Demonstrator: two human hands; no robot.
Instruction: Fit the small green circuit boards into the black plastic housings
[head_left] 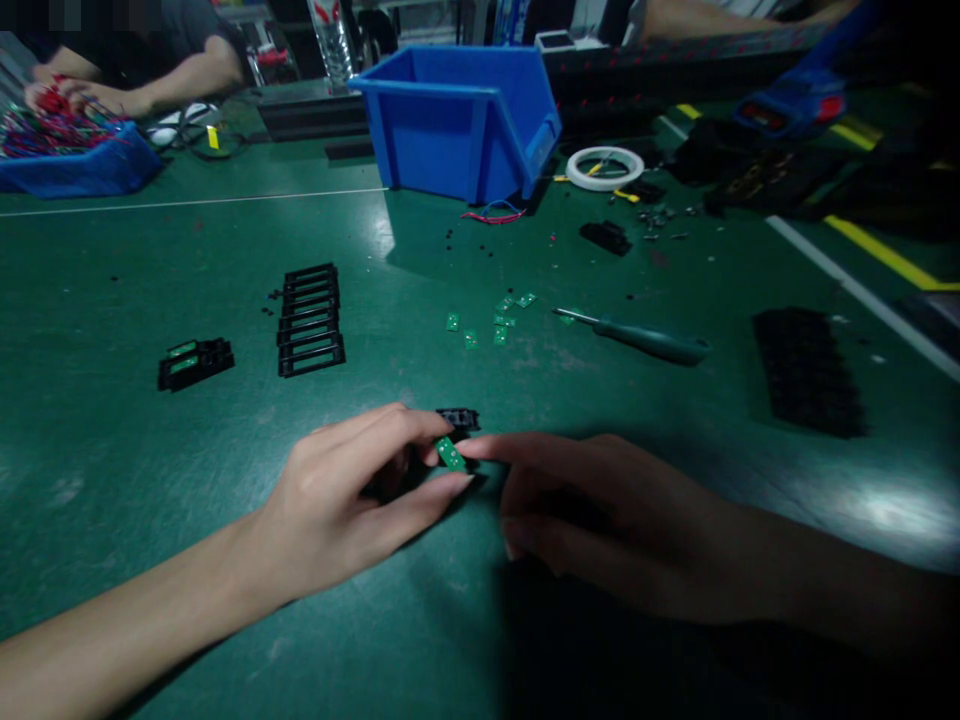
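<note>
While left hand [337, 490] pinches flat green rectangular board [451, 455], right hand [607, 515] touching, unclamped

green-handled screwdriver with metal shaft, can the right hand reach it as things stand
Likely yes: the green-handled screwdriver with metal shaft lies beyond the right hand, with no object visible between them. That hand is at the small rectangular green circuit board, so it would need to leave that first.

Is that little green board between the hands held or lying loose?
Held: the left hand pinches the board, and the right hand reaches its edge.
</note>
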